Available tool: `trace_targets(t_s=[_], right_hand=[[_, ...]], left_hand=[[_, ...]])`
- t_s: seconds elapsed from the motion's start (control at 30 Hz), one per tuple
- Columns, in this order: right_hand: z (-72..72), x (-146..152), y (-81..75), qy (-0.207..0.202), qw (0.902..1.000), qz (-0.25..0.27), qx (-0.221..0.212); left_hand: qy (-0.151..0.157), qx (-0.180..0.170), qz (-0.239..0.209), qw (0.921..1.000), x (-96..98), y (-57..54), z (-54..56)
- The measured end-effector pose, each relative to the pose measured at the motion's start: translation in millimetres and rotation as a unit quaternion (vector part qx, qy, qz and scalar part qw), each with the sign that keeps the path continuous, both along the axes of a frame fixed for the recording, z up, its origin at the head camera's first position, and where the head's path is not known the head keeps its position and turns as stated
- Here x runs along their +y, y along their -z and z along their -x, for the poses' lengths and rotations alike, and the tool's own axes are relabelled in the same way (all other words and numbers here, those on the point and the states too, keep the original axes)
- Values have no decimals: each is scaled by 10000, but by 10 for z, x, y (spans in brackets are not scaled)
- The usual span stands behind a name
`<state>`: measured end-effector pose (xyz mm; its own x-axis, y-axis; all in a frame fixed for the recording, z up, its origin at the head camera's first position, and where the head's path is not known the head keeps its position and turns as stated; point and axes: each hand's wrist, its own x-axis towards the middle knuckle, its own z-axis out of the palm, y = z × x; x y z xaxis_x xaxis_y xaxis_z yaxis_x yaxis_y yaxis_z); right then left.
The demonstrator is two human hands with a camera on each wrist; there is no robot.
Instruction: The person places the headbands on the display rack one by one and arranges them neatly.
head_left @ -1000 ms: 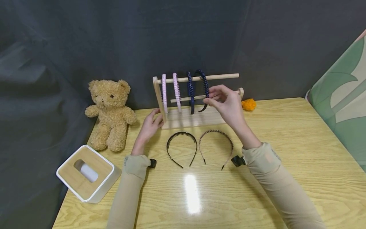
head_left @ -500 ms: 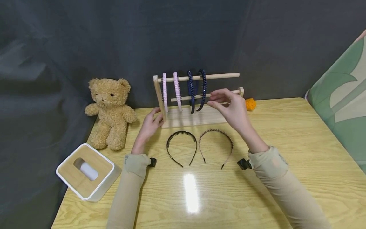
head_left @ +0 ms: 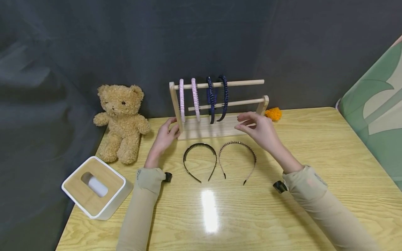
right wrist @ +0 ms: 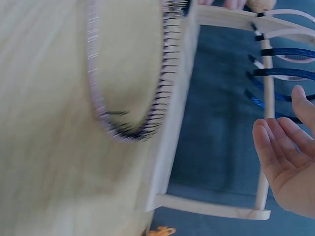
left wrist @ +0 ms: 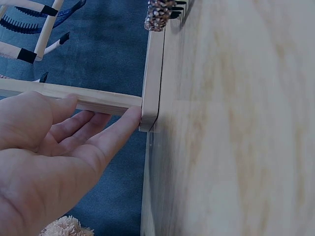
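On the wooden headband rack (head_left: 216, 130), two pink headbands (head_left: 196, 101) and two dark blue headbands (head_left: 225, 96) hang side by side. My left hand (head_left: 165, 135) holds the rack's left upright low down by the base, as the left wrist view shows with thumb and fingers around the post (left wrist: 106, 98). My right hand (head_left: 259, 130) hovers in front of the rack's right part, fingers apart and holding nothing; its palm (right wrist: 295, 162) shows in the right wrist view. A black toothed headband (head_left: 200, 145) and a pinkish beaded headband (head_left: 237, 143) lie on the table before the rack.
At the left sits a teddy bear (head_left: 121, 122), with a white tissue box (head_left: 125, 195) with a wooden lid in front of it. An orange pompom-like thing (head_left: 274, 114) lies by the rack's right end. A dark curtain (head_left: 220, 38) hangs behind the table (head_left: 314, 157).
My right hand has let go of the right-hand blue headband, which now hangs on the rack, and has drawn back down and to the right. The left hand stays at the upright.
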<state>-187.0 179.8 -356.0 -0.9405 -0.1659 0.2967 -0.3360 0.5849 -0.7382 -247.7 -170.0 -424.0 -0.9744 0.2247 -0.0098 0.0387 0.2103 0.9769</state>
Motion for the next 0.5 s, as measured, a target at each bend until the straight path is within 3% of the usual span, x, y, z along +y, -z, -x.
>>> trace_targets(t_s=[0.5], right_hand=[[-31, 237, 394, -190, 9980, -601, -54]], left_hand=[[0, -50, 69, 10000, 8, -3, 6]])
